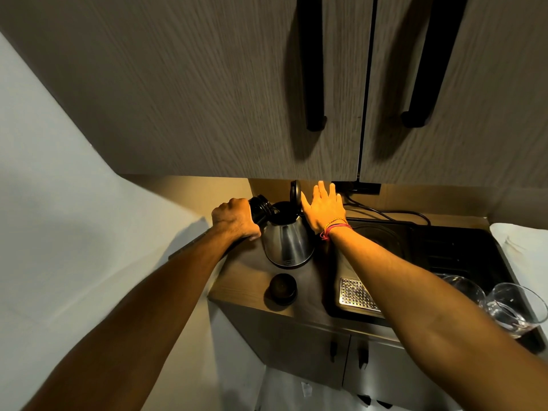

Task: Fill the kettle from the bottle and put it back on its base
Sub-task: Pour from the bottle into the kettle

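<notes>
A round black cap (pixel 281 289) lies near the table's (pixel 308 317) front edge. Behind it stands the domed steel kettle (pixel 288 243), lid (pixel 295 192) upright. The left hand (pixel 235 218) grips a tilted black bottle (pixel 261 209) at its mouth; the right hand (pixel 324 207) rests open-fingered, holding nothing, beside the lid.

Up high, two wooden cupboard doors (pixel 207 84), each with a long black handle (pixel 311 63). Below, a brown counter (pixel 311 280) against the pale wall (pixel 59 203). Near the counter's front edge, a small round black cap (pixel 281 289), lying alone. On the right part of the counter, a black tray (pixel 439 250) with a shiny metal grate (pixel 355 293) at its front edge. At the tray's right corner, two clear glasses (pixel 516 307) side by side. Behind, a black cord (pixel 385 215) along the back edge. Under the counter, two small doors (pixel 296 345).
</notes>
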The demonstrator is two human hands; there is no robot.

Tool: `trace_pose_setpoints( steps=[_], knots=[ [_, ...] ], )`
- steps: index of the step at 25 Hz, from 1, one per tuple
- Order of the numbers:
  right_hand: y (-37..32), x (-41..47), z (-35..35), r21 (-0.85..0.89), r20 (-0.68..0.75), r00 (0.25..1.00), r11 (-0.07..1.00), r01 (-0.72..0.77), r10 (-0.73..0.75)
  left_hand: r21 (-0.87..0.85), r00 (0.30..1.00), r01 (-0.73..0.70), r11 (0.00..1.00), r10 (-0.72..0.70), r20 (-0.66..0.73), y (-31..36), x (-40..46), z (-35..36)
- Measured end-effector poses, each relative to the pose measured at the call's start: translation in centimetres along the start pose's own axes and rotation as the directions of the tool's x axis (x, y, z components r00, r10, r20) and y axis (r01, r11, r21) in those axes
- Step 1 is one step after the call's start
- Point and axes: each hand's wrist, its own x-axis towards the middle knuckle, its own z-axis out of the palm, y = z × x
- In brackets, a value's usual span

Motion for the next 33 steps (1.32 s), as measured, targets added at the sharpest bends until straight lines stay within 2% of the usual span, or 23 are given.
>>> trace_pose_setpoints(
  steps=[5, 16, 21, 24, 28, 33],
  knots=[
    [-0.1, 0.0, 0.0, 0.087, -0.03, 0.999, 0.996, -0.036, 0.038, 0.016, 1.0, -0.012, 1.0, 0.012, -0.017, 0.2, 0.1, 0.2],
    [0.0, 0.2, 0.1, 0.091, -0.057, 0.998, 0.996, -0.023, 0.028, 0.064, 1.0, -0.016, 0.998, 0.017, -0.015, 0.7, -0.2, 0.6],
    [-0.2, 0.0, -0.2, 0.115, -0.06, 0.998, 0.993, -0.001, 0.008, -0.051, 1.0, -0.009, 0.999, 0.008, -0.025, 0.8, -0.2, 1.0],
    [-0.1, 0.2, -0.2, -0.091, 0.04, 0.991, 0.987, 0.133, -0.13, -0.215, 0.999, 0.012, 0.976, -0.019, -0.034, 0.7, 0.0, 1.8],
    [-1.0, 0.5, -0.3, -0.159, 0.079, 0.98, 0.969, 0.191, -0.181, -0.543, 0.994, 0.037, 0.839, -0.085, -0.064, -0.3, 0.3, 3.3],
    [-2.6, 1.2, 0.6, -0.145, 0.163, 0.961, 0.958, 0.248, -0.224, -0.844, 0.965, 0.097, 0.528, -0.257, -0.05, -2.9, 0.1, 6.1]
  ],
)
